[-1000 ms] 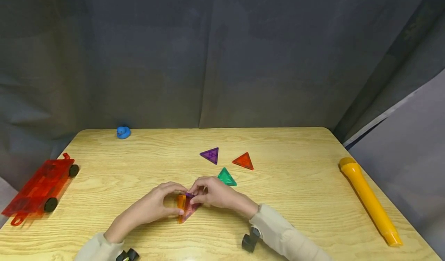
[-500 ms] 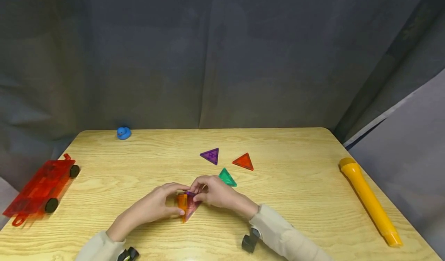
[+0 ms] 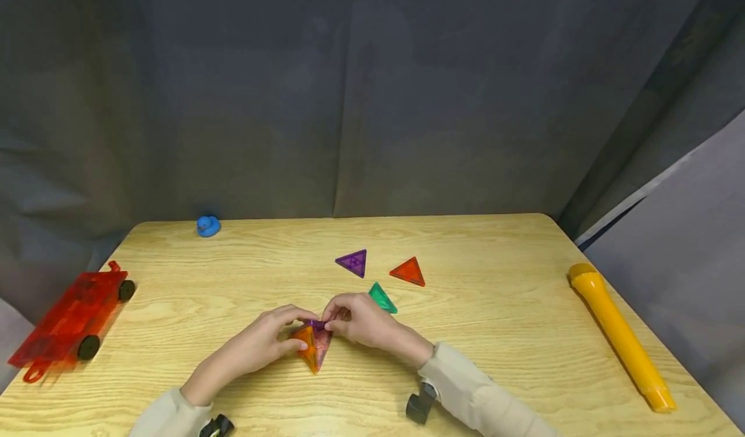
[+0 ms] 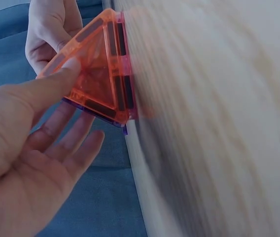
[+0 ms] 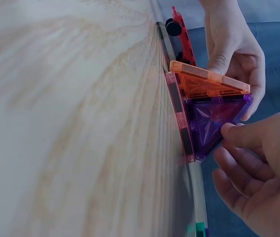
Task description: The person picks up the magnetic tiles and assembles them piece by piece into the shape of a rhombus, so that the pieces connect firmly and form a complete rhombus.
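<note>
Three see-through triangular magnetic tiles stand joined edge to edge between my hands. A pink tile (image 3: 323,342) lies flat on the wooden table as the base. On its left side rises an orange tile (image 4: 98,81), and at the back a purple tile (image 5: 211,121); their edges meet in the right wrist view. My left hand (image 3: 262,340) pinches the orange tile, thumb on its outer face and fingers reaching past the top. With thumb and fingertips, my right hand (image 3: 362,320) pinches the purple tile. Its fingertips are partly hidden behind that tile.
Behind the right hand lie a green triangle tile (image 3: 381,298), a purple triangle tile (image 3: 354,263) and a red triangle tile (image 3: 409,271). A red wheeled car base (image 3: 72,317) stands at the left edge, a blue duck (image 3: 207,225) far left, a yellow tube (image 3: 619,337) right.
The orange tile has turned from nearly edge-on to showing its face in the head view, leaning toward the purple one. The pink base has swivelled slightly. Both hands stay close together.
</note>
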Tool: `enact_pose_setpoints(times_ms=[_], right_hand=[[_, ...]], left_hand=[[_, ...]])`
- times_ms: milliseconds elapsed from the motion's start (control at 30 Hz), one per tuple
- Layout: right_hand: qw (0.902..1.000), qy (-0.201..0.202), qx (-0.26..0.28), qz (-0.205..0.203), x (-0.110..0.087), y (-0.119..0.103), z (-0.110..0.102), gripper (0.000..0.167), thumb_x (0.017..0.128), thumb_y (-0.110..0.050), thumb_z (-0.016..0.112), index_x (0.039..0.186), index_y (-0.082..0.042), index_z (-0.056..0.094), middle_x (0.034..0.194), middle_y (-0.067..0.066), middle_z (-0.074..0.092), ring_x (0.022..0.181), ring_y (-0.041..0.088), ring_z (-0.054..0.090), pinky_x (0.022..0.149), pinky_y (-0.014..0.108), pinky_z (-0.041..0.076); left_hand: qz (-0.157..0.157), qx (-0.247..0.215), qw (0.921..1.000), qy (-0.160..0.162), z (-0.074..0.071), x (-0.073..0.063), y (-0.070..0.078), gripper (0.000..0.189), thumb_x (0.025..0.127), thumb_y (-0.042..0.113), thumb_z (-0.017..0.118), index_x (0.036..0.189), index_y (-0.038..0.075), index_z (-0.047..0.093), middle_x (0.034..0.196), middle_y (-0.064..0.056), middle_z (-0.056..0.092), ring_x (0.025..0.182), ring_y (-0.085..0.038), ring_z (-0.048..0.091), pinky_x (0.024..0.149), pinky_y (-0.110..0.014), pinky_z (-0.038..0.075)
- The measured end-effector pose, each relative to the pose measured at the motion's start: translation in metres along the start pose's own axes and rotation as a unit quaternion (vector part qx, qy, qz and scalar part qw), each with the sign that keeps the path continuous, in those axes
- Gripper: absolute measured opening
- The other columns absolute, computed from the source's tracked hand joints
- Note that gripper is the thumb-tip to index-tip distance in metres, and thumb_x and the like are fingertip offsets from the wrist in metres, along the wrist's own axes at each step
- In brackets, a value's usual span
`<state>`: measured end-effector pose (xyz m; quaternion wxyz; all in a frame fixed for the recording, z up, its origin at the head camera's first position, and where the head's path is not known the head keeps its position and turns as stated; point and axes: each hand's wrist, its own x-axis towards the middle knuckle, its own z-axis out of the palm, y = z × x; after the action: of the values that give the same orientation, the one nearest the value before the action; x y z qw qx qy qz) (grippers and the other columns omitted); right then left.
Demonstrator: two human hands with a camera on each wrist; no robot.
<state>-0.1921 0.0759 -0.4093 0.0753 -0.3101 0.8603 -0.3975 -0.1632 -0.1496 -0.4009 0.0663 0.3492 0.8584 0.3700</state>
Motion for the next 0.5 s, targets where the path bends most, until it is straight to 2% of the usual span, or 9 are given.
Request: enact_pose_setpoints(times_ms=[167, 300, 500], right_hand=[[1.0, -0.009, -0.002, -0.002, -0.002, 0.0, -0.002, 0.009, 0.089, -0.008, 0.067, 0.096, -0.01, 0.072, 0.09, -0.001, 0.07, 0.077, 0.003, 0.058, 0.07, 0.017, 0.048], [0.9998, -0.015, -0.007, -0.009, -0.006, 0.0, -0.004, 0.016, 0.09, -0.009, 0.065, 0.104, -0.01, 0.072, 0.102, 0.002, 0.07, 0.087, 0.009, 0.062, 0.075, 0.018, 0.049], [0.9993, 0.018, -0.028, -0.018, -0.015, 0.005, -0.012, 0.018, 0.09, -0.009, 0.065, 0.106, -0.007, 0.071, 0.106, 0.005, 0.069, 0.097, 0.02, 0.062, 0.081, 0.026, 0.052]], left_hand=[[0.006, -0.006, 1.0, -0.001, -0.001, 0.0, -0.003, 0.04, 0.088, 0.011, 0.066, 0.128, 0.01, 0.057, 0.119, -0.006, 0.063, 0.107, -0.023, 0.059, 0.091, -0.042, 0.049], [0.007, -0.011, 0.9999, -0.004, -0.001, -0.001, -0.003, 0.04, 0.089, 0.011, 0.065, 0.127, 0.011, 0.057, 0.116, -0.006, 0.063, 0.103, -0.019, 0.059, 0.088, -0.039, 0.05], [0.003, -0.01, 0.9999, -0.005, -0.002, 0.0, -0.004, 0.037, 0.089, 0.011, 0.065, 0.126, 0.012, 0.058, 0.115, -0.007, 0.063, 0.103, -0.019, 0.059, 0.088, -0.04, 0.05]])
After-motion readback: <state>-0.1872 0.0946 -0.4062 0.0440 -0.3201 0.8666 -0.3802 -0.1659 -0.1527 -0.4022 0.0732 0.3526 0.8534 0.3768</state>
